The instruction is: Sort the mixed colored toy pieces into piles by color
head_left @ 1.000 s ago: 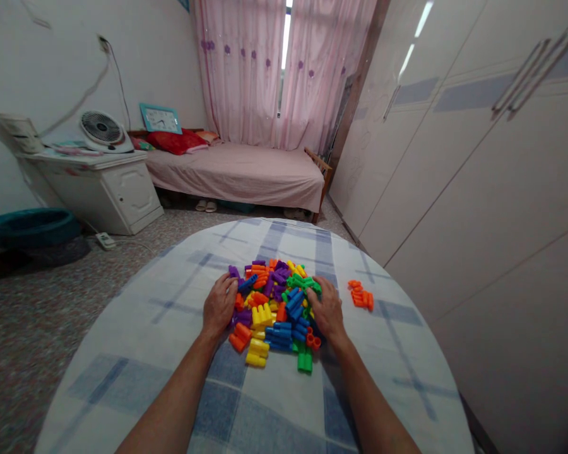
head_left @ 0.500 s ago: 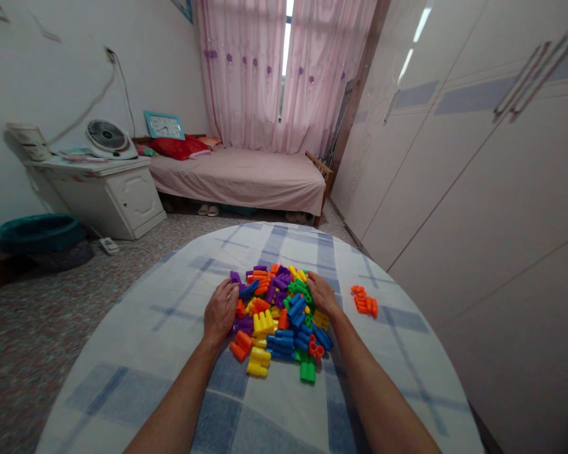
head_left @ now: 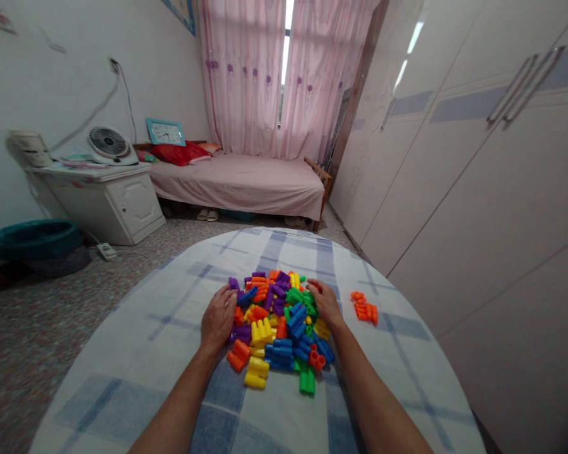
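Observation:
A heap of plastic building blocks, each shaped like joined tubes, lies on the table in front of me. Purple blocks are at its far side, blue blocks and a yellow block nearer me, and green blocks toward the right. My left hand rests against the heap's left edge, fingers stretched forward beside purple and blue pieces. At the right edge my right hand is open, fingers slightly bent near the green blocks. Neither hand visibly grips a block.
A small group of orange blocks lies apart on the right side of the checked tablecloth. Beyond the rounded table stand a bed and a white cabinet with a fan. A wardrobe lines the right.
The view has tilted slightly, so everything sits a little lower. My right hand's fingers have drawn slightly off the yellow and green pieces at the far right; the left hand stays at the heap's edge.

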{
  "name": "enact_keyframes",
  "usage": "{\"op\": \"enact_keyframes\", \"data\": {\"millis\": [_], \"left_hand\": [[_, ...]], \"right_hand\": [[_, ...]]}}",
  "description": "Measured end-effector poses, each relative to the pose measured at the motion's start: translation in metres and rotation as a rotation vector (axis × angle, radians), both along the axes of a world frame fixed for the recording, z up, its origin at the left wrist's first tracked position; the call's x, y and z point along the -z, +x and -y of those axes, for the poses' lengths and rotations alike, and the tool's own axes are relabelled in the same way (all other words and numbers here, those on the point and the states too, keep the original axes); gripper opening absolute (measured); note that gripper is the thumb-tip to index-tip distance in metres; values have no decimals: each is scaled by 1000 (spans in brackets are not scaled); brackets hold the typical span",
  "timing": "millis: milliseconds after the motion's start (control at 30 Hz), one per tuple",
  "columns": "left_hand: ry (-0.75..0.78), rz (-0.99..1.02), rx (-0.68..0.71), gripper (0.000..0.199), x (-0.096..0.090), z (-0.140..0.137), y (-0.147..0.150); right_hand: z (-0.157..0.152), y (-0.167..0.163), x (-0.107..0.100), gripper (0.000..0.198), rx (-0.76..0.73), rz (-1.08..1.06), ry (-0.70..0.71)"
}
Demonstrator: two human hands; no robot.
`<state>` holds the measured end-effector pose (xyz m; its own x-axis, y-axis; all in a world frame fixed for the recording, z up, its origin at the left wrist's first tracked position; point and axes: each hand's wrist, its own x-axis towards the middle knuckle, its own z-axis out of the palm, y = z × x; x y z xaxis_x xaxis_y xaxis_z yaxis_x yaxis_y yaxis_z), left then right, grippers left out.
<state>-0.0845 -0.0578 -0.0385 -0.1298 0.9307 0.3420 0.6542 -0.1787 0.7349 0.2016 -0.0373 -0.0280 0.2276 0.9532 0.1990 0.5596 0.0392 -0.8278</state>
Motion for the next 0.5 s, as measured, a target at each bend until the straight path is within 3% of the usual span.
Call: {"op": "enact_keyframes", "data": {"millis": [167,300,400,500], "left_hand": [[-12,-2,1,48,-1,0,0],[-14,-6,-4,47,1,-1,0],[-13,-13,-7,47,2,-2,-1],[-12,-11,-12,45,2,-2,0]], "right_hand": [[10,25,-10,45,121,-96,103],[14,66,-28,42,263,168,230],[16,97,-31,41,387,401,126],[24,116,-20,41,444,451,-4]]}}
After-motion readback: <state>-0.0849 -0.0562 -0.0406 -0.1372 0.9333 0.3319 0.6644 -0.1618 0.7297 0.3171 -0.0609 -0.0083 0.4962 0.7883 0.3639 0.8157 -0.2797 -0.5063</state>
